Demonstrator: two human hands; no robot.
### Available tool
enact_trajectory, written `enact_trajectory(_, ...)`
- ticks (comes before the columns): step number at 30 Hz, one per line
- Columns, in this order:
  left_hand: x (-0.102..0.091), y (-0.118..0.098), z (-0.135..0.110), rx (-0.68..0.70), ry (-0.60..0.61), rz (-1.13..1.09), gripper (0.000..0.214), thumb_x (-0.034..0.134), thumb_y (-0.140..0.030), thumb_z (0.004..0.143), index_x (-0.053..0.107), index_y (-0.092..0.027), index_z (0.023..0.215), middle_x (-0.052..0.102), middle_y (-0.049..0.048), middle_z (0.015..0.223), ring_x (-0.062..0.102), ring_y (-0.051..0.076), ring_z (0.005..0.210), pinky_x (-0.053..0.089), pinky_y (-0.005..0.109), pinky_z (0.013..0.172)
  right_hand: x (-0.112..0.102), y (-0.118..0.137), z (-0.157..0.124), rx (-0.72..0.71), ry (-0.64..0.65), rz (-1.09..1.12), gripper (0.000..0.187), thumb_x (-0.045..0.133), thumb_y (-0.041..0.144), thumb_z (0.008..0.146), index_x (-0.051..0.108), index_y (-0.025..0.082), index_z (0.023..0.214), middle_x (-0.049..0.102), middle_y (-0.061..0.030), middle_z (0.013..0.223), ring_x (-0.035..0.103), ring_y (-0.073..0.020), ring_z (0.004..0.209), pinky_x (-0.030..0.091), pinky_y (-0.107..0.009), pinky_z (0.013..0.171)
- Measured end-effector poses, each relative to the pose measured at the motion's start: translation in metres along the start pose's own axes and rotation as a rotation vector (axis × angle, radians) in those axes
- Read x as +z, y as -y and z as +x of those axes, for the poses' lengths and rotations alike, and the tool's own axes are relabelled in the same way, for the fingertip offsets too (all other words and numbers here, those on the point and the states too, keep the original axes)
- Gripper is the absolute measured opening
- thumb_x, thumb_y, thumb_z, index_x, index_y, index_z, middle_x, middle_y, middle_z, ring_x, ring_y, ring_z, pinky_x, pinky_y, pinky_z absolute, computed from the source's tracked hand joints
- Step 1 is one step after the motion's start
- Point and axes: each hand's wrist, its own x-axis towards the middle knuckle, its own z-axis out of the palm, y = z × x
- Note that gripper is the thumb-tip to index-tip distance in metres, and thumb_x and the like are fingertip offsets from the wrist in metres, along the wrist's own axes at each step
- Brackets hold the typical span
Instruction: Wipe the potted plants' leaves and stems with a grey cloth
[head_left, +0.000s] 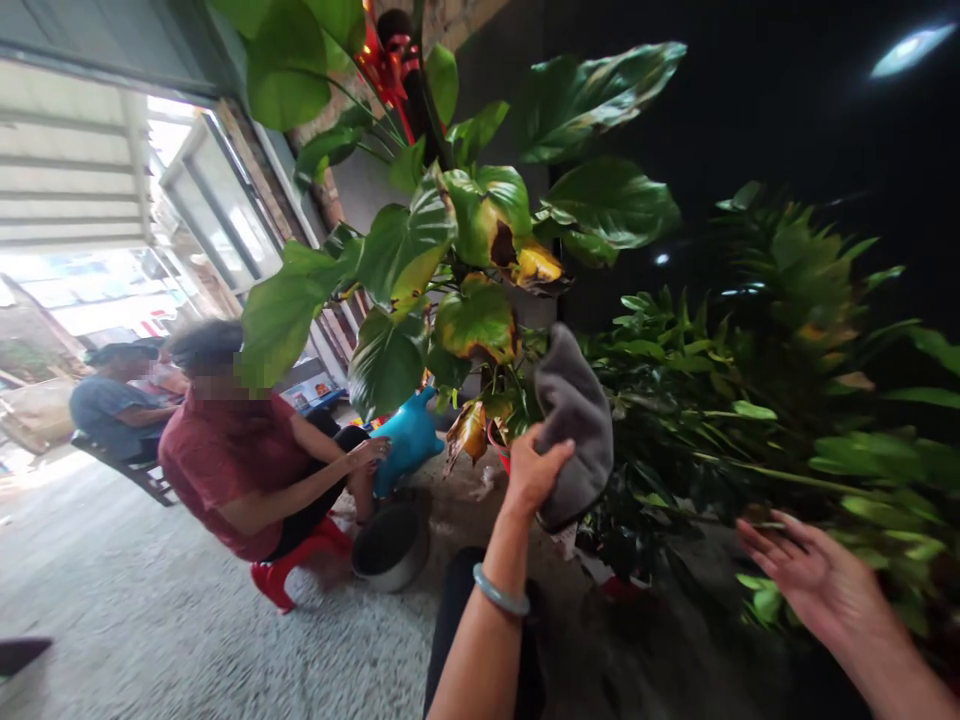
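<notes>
My left hand (534,468), with a pale bangle on its wrist, grips a grey cloth (579,410) that rises above its fingers. Behind the cloth stands a tall potted plant (472,225) with large glossy leaves; some of its lower leaves (476,320) are yellow and brown. At the right, my right hand (814,575) is palm up with its fingers apart, close to the leafy greenery (892,540). A small brownish bit shows by its fingertips, too blurred to name, and I see no firm hold on it.
Left of me, a person in a maroon shirt (225,465) sits on a red stool (300,565), a hand on a blue object (409,440). A metal basin (390,548) stands on the concrete floor (225,660). Another person (116,405) sits farther back.
</notes>
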Motion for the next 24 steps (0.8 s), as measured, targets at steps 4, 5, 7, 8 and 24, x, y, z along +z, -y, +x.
enact_trajectory(4, 0.003, 0.049, -0.029, -0.402, 0.295, 0.097, 0.028, 0.078, -0.03, 0.044, 0.07, -0.014, 0.066, 0.063, -0.0008, 0.059, 0.056, 0.016, 0.062, 0.045, 0.028, 0.06, -0.002, 0.005, -0.005, 0.029, -0.077, -0.02, 0.009, 0.056, 0.02, 0.066, 0.059, 0.026, 0.072, 0.07, -0.0009, 0.064, 0.068, -0.0201, 0.058, 0.059, -0.033, 0.056)
enact_trajectory(5, -0.003, 0.052, -0.038, -0.468, 0.37, 0.035, 0.032, 0.079, -0.03, 0.042, 0.071, -0.013, 0.068, 0.064, -0.0002, 0.059, 0.055, 0.016, 0.059, 0.045, 0.028, 0.06, -0.003, 0.007, -0.007, 0.026, -0.072, -0.026, 0.01, 0.057, 0.02, 0.065, 0.06, 0.026, 0.073, 0.07, -0.0018, 0.064, 0.068, -0.02, 0.057, 0.059, -0.032, 0.055)
enact_trajectory(7, -0.018, 0.044, -0.047, -0.504, 0.46, -0.156, 0.04, 0.08, -0.03, 0.04, 0.073, -0.011, 0.075, 0.066, 0.0012, 0.062, 0.057, 0.017, 0.059, 0.046, 0.029, 0.063, -0.004, 0.011, -0.01, 0.039, -0.08, -0.04, 0.013, 0.058, 0.019, 0.062, 0.061, 0.025, 0.073, 0.07, -0.0033, 0.064, 0.068, -0.0199, 0.056, 0.058, -0.029, 0.049)
enact_trajectory(8, -0.025, 0.035, -0.048, -0.467, 0.457, -0.272, 0.044, 0.08, -0.029, 0.039, 0.073, -0.011, 0.078, 0.068, 0.0021, 0.067, 0.059, 0.018, 0.062, 0.047, 0.03, 0.066, -0.004, 0.013, -0.01, 0.049, -0.088, -0.039, 0.015, 0.059, 0.019, 0.06, 0.061, 0.025, 0.073, 0.07, -0.0036, 0.064, 0.068, -0.0199, 0.055, 0.058, -0.028, 0.048)
enact_trajectory(24, 0.054, 0.047, -0.037, -0.493, 0.456, -0.032, 0.031, 0.08, -0.029, 0.037, 0.07, -0.016, 0.063, 0.063, -0.0017, 0.059, 0.053, 0.016, 0.061, 0.043, 0.031, 0.066, -0.012, 0.004, 0.001, 0.013, -0.015, -0.039, 0.014, 0.064, 0.026, 0.055, 0.064, 0.028, 0.07, 0.07, -0.0019, 0.062, 0.067, -0.0223, 0.054, 0.057, -0.032, 0.047)
